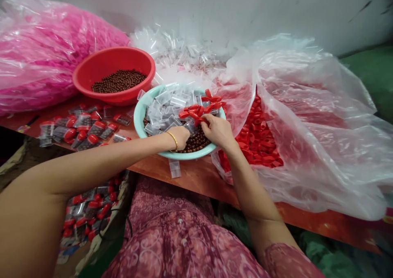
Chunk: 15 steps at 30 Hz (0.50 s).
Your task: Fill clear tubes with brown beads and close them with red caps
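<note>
A pale turquoise basin (139,124) holds small brown balls (196,141), a heap of clear plastic containers (167,106) and a cluster of red plastic caps (196,110). My left hand (180,138), with a gold bangle at the wrist, is closed low in the basin over the balls. A clear container (190,126) shows at its fingertips, partly hidden. Beside it, my right hand (217,130) pinches a red cap (201,120) at the edge of the cluster. The two hands are close together.
Filled containers with red caps (84,126) lie on the table's left, more in a sack (89,212) below. Behind stand a red basin (113,57) of brown balls and a pink-filled bag (46,53). An opened bag (307,118) spills red caps at right.
</note>
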### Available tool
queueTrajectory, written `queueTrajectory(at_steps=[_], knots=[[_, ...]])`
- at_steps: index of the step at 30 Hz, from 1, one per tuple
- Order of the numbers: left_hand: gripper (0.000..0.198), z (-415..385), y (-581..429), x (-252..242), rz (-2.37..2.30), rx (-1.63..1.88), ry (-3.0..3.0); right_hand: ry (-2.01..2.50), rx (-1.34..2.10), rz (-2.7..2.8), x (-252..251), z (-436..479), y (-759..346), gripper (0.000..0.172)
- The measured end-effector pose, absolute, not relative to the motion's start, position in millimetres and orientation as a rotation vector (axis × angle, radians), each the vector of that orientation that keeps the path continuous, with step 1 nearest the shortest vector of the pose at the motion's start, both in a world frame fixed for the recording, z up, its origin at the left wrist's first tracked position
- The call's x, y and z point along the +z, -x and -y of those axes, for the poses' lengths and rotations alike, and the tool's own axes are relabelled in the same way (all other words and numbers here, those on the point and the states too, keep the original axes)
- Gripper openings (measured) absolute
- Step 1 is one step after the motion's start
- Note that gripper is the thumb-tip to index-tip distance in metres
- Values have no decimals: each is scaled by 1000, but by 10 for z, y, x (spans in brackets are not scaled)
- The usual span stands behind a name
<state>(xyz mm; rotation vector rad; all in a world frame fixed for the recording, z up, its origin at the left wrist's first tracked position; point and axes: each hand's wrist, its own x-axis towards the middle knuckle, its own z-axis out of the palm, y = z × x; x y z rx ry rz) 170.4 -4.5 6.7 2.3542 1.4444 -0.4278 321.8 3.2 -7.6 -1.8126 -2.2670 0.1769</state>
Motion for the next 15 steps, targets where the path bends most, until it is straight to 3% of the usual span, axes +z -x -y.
queueTrajectory(at_steps=[4,15], knots=[[25,-66,-1789,-103,-1561,-132,-2152,1815,201,2184,-107,-39,-3235,32],[14,-197,-1824,-149,-1467,179,-1946,1677,343,1941,-166,-58,-3291,30]])
